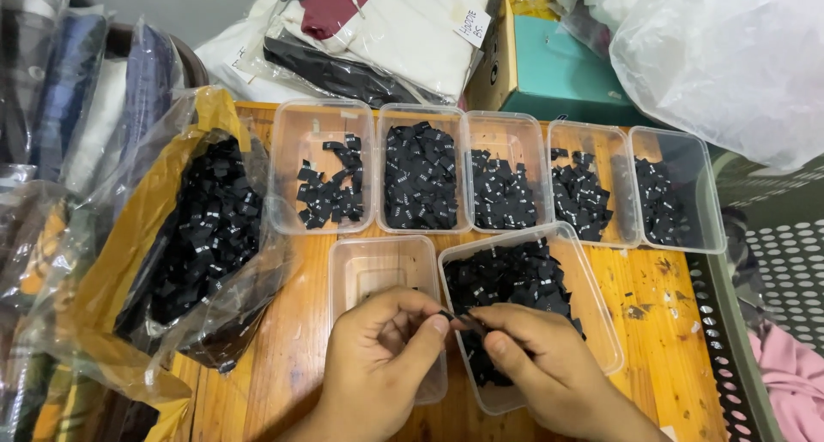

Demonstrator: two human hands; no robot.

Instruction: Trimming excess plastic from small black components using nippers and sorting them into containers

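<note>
My left hand (378, 360) and my right hand (541, 365) meet at the fingertips, both pinching one small black fabric label (455, 319). They hover over two clear plastic tubs near the table's front. The tub under my left hand (378, 262) looks almost bare. The tub under my right hand (592, 296) is heaped with black labels (511, 279).
Five clear tubs (319, 116) of black labels stand in a row behind. A clear bag (206, 227) full of labels in a yellow wrapper lies at left. Folded bagged clothes (378, 30), a teal box (558, 64) and a plastic bag (730, 56) crowd the back; a perforated crate (755, 322) stands right.
</note>
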